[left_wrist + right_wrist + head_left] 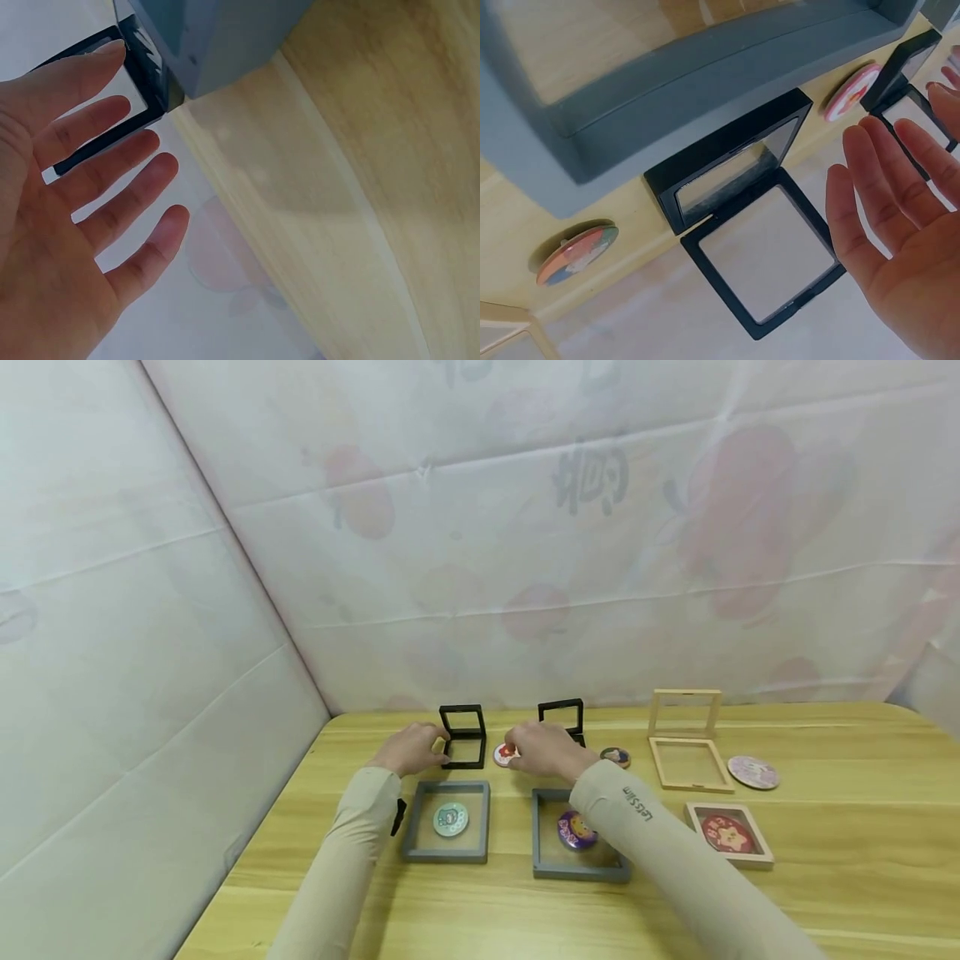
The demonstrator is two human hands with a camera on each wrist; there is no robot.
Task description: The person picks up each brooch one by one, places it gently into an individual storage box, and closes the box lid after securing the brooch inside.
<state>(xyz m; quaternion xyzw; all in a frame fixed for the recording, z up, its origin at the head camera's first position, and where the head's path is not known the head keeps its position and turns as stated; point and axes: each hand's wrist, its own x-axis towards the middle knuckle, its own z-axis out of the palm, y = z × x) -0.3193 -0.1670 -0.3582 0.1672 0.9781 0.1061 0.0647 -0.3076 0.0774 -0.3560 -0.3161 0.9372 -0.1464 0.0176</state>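
My left hand (411, 748) reaches to the left side of a small black display frame (467, 765) that stands open with its lid raised. In the left wrist view its fingers are spread, with thumb and forefinger overlapping the black frame (136, 124). My right hand (547, 749) hovers by a round white badge with a red pattern (501, 758), fingertips right at its edge in the head view. Seen from the right wrist, those fingers are extended and the badge (853, 91) lies just beyond them. A second open black frame (580, 717) is partly hidden behind the right hand.
Nearer me, two grey frames (447, 858) hold a teal badge (451, 819) and a purple badge (576, 831). To the right are a dark round badge (615, 756), an open wooden frame (693, 788), a lilac badge (753, 772) and a pale frame (757, 862) holding a red star badge.
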